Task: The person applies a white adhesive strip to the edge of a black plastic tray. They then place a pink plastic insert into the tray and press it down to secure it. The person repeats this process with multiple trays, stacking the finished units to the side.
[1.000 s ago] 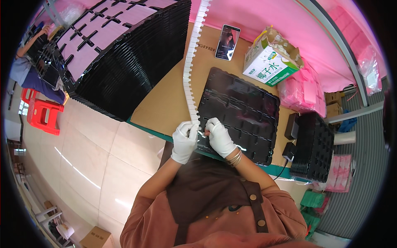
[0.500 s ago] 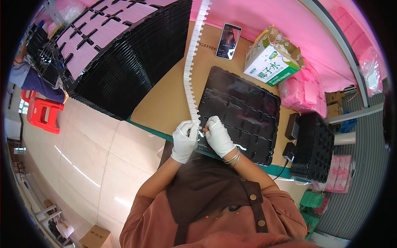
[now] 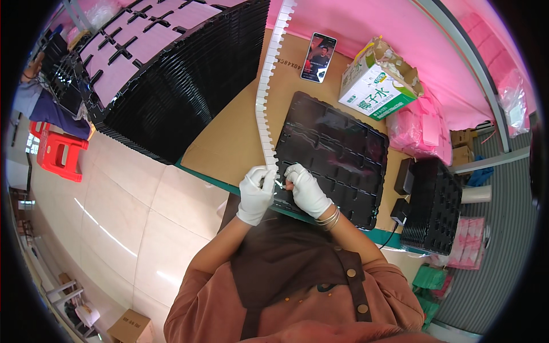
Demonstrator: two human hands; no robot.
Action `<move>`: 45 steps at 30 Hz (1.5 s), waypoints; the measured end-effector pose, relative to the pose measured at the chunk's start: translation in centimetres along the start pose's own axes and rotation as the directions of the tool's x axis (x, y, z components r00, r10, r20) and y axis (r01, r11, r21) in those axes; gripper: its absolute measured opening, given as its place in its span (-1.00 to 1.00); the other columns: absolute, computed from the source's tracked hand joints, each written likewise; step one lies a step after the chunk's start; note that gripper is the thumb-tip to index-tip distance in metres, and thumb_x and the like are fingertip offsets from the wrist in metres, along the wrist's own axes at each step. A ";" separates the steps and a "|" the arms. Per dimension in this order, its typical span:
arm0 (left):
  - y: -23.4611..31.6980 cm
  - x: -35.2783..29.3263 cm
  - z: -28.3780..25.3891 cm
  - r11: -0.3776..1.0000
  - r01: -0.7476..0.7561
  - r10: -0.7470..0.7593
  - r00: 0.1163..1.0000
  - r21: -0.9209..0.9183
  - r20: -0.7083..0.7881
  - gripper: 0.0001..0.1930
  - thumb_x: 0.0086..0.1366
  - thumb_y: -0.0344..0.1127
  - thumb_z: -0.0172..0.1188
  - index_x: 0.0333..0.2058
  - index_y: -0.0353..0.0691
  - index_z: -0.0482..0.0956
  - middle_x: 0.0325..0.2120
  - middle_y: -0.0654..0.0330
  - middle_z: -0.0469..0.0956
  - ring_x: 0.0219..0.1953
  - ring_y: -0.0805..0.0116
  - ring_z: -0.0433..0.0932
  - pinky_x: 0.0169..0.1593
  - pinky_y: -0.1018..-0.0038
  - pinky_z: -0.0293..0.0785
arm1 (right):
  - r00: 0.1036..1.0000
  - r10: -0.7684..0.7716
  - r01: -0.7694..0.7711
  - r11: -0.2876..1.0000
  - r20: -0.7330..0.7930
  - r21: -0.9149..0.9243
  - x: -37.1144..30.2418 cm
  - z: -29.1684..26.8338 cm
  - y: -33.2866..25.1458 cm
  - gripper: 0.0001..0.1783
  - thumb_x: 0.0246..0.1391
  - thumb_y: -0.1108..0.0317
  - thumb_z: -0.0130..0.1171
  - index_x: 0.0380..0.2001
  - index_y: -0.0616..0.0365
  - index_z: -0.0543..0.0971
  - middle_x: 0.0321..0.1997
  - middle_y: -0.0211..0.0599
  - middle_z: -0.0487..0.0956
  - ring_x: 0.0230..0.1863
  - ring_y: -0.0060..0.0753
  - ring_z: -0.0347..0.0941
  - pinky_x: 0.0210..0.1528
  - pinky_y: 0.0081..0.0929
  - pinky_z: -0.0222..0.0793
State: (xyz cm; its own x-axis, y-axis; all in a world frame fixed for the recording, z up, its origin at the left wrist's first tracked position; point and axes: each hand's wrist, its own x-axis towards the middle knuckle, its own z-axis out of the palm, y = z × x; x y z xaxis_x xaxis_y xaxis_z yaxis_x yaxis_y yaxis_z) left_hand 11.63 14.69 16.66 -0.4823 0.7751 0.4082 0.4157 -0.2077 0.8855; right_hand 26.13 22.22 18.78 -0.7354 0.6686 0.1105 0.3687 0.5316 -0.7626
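My left hand, in a white glove, is closed around the near end of a long white strip with notches along one edge. The strip runs up the table toward the far side. Just to its right is my right hand, also gloved, with bare fingertips showing. Its fingers are pinched together over the near left corner of a black plastic tray. A small bright bit shows at those fingertips, too small to name. The two hands are a little apart.
A tall stack of black trays stands at the left. Beyond the tray lie a phone and an open carton filled with scraps. Pink packages and more stacked black trays are on the right. Brown cardboard covers the table.
My right hand has shifted slightly right, away from the strip's end. My left hand stays nearly in place on the strip. The phone's screen shows a different picture.
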 end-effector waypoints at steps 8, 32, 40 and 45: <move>-0.3 0.1 0.0 0.986 -0.086 0.083 0.996 0.145 0.030 -0.90 0.22 -0.46 0.18 -0.31 -0.23 0.64 -0.40 0.12 0.58 -0.35 0.15 0.59 -0.25 0.36 0.52 | 0.968 0.046 -0.049 0.999 -0.246 -0.005 2.6 -6.3 -0.4 -0.89 0.02 0.65 -0.09 -0.45 0.25 0.41 -0.50 -0.07 0.44 -0.43 -0.18 0.47 -0.32 -0.35 0.42; -2.5 -0.8 -13.8 0.882 0.343 -0.278 0.932 0.323 -0.231 -0.76 0.37 -0.36 0.09 -0.08 -0.39 0.46 -0.25 0.07 0.48 -0.21 0.25 0.52 -0.08 0.41 0.49 | 0.657 0.142 -0.553 0.758 -0.741 -0.345 -8.3 -42.4 10.9 -0.76 -0.08 0.41 0.13 -0.28 0.11 0.65 -0.24 -0.03 0.61 -0.14 0.03 0.53 -0.02 -0.19 0.43; 4.3 3.7 -4.8 0.901 -0.014 0.024 1.000 0.434 -0.017 -0.75 0.26 -0.48 0.17 -0.08 -0.34 0.48 -0.07 0.02 0.41 0.02 0.14 0.43 0.12 0.31 0.36 | 0.828 0.233 -0.545 0.552 -0.510 -0.631 -6.6 -39.5 13.1 -0.66 -0.10 0.32 0.30 -0.18 0.13 0.62 -0.16 -0.04 0.59 -0.05 -0.05 0.51 0.05 -0.24 0.41; 6.0 5.5 -1.7 0.892 -0.058 0.056 0.998 0.448 0.019 -0.76 0.24 -0.50 0.18 -0.10 -0.34 0.50 -0.08 0.01 0.42 0.00 0.09 0.45 0.12 0.31 0.37 | 0.750 0.353 -0.600 0.718 -0.559 -0.351 -6.4 -39.2 16.3 -0.77 -0.10 0.40 0.26 -0.28 0.15 0.65 -0.28 0.02 0.63 -0.19 -0.02 0.59 -0.08 -0.23 0.46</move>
State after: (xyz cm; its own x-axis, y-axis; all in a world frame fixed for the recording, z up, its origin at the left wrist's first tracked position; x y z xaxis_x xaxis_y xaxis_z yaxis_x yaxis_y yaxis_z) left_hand 10.15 16.69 24.60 -0.4437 0.7733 0.4529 0.7447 0.0371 0.6663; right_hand 59.13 46.99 30.70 -0.1034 0.9801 0.1698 0.9062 0.1631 -0.3901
